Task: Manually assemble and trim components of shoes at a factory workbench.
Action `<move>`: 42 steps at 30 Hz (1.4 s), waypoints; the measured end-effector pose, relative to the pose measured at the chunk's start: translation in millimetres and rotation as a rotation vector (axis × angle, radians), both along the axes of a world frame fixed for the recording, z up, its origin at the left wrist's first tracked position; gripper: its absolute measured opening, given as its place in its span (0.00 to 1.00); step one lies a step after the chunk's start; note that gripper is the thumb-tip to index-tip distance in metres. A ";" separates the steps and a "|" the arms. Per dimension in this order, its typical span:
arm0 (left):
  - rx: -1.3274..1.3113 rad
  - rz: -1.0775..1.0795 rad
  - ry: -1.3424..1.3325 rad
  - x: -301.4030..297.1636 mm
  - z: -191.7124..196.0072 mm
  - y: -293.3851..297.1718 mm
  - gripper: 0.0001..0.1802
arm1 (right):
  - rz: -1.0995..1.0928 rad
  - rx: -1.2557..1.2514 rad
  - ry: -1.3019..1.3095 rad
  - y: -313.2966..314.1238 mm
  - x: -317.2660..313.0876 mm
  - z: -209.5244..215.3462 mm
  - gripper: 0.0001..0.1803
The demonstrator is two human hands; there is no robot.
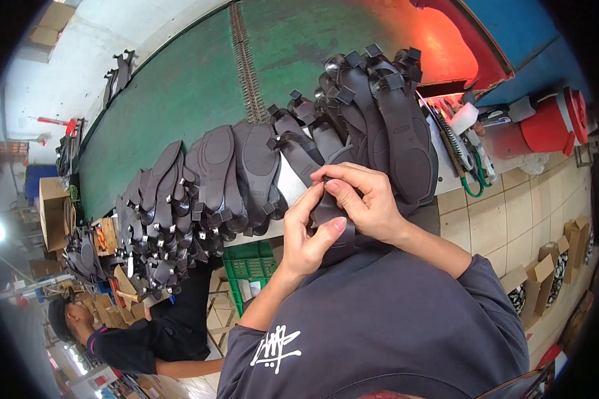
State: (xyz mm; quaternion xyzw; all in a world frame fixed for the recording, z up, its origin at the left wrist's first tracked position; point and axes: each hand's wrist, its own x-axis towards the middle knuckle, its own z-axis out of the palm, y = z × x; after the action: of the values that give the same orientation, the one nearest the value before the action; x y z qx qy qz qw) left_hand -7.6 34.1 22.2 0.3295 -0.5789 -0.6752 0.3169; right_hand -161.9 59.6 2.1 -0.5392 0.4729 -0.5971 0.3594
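Close in front of my chest, both hands are on one black sandal piece [325, 213], a dark footbed with a strap. My left hand [305, 241] is closed on its left side, thumb and fingers pinching. My right hand [371, 205] is closed over its upper end, thumb and forefinger meeting at a strap. Fingers hide part of the piece. Just beyond my hands lie more black sandal pieces [293, 147], their straps tipped with small dark squares. To the right is a tall stack of sandal footbeds [409, 143].
A green conveyor belt [180, 100] with a laced seam runs behind the stacks, toward a glowing orange heater opening [439, 46]. More sandals [213, 159] pile along the left. Tools [456, 146] and a red container [546, 126] stand right. A co-worker [140, 342] is at left.
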 end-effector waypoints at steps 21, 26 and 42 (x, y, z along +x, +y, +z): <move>-0.852 0.854 -0.584 87.2 -4.5 -56.3 0.18 | -0.570 0.401 0.844 35.4 -154.5 -9.6 0.14; -1.120 0.623 -0.889 80.5 -16.9 -49.1 0.16 | -0.437 0.505 0.852 37.1 -154.7 -23.7 0.17; -0.898 0.228 -1.236 148.4 3.4 -56.5 0.19 | -0.264 0.368 0.892 20.7 -171.7 -60.6 0.16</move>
State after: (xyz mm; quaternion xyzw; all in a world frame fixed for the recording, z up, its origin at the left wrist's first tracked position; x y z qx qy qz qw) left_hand 140.9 -22.4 25.5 0.5441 -0.8316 -0.0322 0.1068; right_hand -333.6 80.3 -58.5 -0.6052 0.7422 -0.2555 0.1324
